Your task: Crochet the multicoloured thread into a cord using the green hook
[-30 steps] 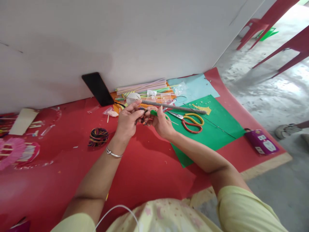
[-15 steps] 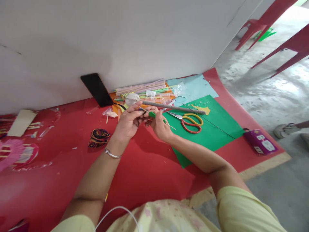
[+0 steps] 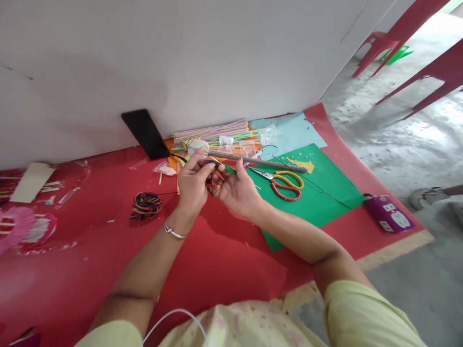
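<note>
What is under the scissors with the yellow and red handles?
The scissors lie on a green paper sheet, which rests on the red mat. Whatever lies beneath the green sheet is covered.

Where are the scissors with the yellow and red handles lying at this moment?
In the head view, the scissors lie on the green paper sheet, right of the right hand, just below the long grey stick.

Bright daylight, soft shadows, stretched edges
</note>
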### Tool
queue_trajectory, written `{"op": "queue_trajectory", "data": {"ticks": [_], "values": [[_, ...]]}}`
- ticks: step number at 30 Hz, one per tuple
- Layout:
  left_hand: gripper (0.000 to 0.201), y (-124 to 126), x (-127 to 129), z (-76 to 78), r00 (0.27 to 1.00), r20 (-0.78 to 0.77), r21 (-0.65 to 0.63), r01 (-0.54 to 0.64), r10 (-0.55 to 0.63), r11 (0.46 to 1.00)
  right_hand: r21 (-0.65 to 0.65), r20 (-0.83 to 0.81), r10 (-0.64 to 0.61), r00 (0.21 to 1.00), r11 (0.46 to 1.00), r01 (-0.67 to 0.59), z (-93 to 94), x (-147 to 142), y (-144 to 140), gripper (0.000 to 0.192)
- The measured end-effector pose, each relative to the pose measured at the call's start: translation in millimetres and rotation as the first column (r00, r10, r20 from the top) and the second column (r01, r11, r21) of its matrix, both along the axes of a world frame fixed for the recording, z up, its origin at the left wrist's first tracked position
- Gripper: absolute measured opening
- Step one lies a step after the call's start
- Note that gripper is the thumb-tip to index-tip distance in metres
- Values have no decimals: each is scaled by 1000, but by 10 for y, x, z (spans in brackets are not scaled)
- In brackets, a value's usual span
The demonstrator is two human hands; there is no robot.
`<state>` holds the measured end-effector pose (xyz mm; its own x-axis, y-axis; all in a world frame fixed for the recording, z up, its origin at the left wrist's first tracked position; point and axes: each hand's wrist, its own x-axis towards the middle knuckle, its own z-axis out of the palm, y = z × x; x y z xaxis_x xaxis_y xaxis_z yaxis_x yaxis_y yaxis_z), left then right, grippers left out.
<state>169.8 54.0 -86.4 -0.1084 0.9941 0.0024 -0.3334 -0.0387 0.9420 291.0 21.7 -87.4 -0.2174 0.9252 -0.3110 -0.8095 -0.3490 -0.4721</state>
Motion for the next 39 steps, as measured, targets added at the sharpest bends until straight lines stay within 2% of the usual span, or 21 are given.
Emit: {"op": "queue_trajectory", "data": {"ticks": [2, 4, 7, 10, 14, 18, 21, 23, 25, 29, 32, 39], "values": [[53, 22, -30, 56, 988, 136, -84, 86, -74, 993, 29, 15, 13, 1000, 999, -14, 31, 5, -21, 60], [55, 61, -92, 110, 972, 192, -134, 165, -138, 977, 73, 83, 31, 996, 997, -37, 28, 20, -14, 64], [53, 116, -199, 185, 958, 198, -196, 247, -209, 949, 154, 245, 2, 969, 987, -41, -41, 61, 30, 70], [55, 139, -270, 257, 952, 171, -227, 290, -255, 930, 304, 409, -121, 905, 953, -10, -146, 135, 63, 72], [63, 140, -307, 324, 947, 148, -219, 312, -284, 925, 531, 587, -288, 757, 842, -91, -197, 279, 56, 71], [59, 136, -353, 354, 944, 109, -215, 328, -311, 920, 651, 704, -437, 560, 713, -262, -87, 428, 55, 77], [51, 136, -407, 366, 933, 78, -210, 361, -353, 909, 716, 689, -519, 505, 597, -363, -16, 528, 99, 73], [49, 142, -444, 369, 925, 64, -211, 379, -374, 901, 738, 674, -549, 494, 531, -417, -6, 587, 138, 68], [50, 156, -479, 367, 914, 58, -214, 405, -402, 889, 743, 669, -552, 497, 489, -457, -17, 635, 171, 62], [49, 187, -535, 361, 889, 66, -236, 454, -452, 859, 737, 676, -529, 514, 466, -490, -45, 700, 209, 59], [50, 197, -554, 364, 889, 82, -253, 455, -450, 854, 728, 684, -538, 493, 461, -507, -55, 737, 230, 62], [52, 193, -564, 370, 895, 55, -251, 442, -443, 861, 690, 693, -584, 423, 367, -624, 32, 844, 275, 57]]}}
